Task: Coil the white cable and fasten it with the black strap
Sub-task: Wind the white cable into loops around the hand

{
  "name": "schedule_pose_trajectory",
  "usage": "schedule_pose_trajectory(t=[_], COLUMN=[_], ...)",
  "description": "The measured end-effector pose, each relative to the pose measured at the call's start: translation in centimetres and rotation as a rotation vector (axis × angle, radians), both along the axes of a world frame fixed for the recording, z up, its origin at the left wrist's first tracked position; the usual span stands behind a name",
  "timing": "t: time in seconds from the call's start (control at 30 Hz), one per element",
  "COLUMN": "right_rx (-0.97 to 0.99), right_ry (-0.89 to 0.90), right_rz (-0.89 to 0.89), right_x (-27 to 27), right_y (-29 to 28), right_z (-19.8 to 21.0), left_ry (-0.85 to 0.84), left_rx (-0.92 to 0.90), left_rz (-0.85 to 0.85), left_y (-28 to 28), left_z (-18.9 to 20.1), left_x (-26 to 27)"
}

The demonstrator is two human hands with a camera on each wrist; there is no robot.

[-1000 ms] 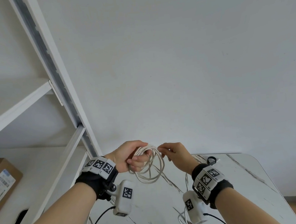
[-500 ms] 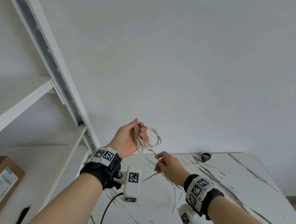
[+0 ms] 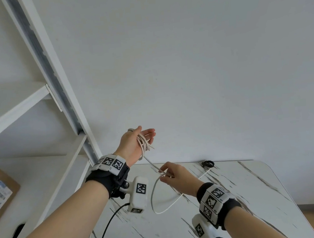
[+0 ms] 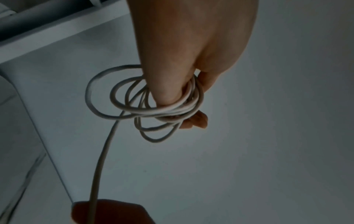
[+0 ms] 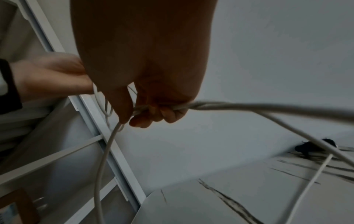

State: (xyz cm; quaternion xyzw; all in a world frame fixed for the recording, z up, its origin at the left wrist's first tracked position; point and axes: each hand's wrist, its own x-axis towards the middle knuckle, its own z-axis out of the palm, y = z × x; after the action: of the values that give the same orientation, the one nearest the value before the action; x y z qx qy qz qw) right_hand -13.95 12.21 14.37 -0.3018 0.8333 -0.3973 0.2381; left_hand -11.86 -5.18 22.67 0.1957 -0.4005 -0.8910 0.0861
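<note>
My left hand (image 3: pixel 135 145) is raised in front of the wall with the coiled part of the white cable (image 3: pixel 144 143) looped round its thumb. In the left wrist view several loops of the coil (image 4: pixel 118 97) hang from the thumb, held against a fingertip. The other fingers stretch out. One strand runs down to my right hand (image 3: pixel 174 176), which pinches it lower down above the table. Beyond that hand a slack loop (image 3: pixel 156 201) sags to the tabletop. The black strap (image 3: pixel 207 164) lies curled at the table's far edge, apart from both hands.
The white marble-patterned table (image 3: pixel 238 216) lies below my hands. A white metal shelf unit (image 3: pixel 59 93) stands on the left, close to my left forearm. A cardboard box (image 3: pixel 0 189) sits on its lower shelf. A plain wall fills the background.
My left hand has risen with the coil and spread its fingers. My right hand has dropped away from the coil and slid along the cable, so a slack loop now hangs below it.
</note>
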Motion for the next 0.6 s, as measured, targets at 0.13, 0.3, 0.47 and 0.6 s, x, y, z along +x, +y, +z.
schedule_pose_trajectory(t=[0.13,0.3,0.47,0.6], right_rx=[-0.010,-0.109,-0.168,-0.229], right_ry=[0.064,0.125,0.115,0.119], right_rz=[0.065,0.050,0.063,0.065], right_x=[-0.6,-1.3,-1.6,-1.3], right_y=[0.4,0.4,0.2,0.3], right_z=[0.8,2.6,4.1,4.6], left_ry=[-0.037,-0.099,-0.259,-0.318], left_rx=[-0.047,-0.336,-0.570,-0.635], left_rz=[0.012,-0.058,-0.250,-0.337], left_y=[0.5,1.5,2.1,2.5], left_z=[-0.5,-2.0,-3.3,-3.5], left_x=[0.2,0.6,1.1,1.7])
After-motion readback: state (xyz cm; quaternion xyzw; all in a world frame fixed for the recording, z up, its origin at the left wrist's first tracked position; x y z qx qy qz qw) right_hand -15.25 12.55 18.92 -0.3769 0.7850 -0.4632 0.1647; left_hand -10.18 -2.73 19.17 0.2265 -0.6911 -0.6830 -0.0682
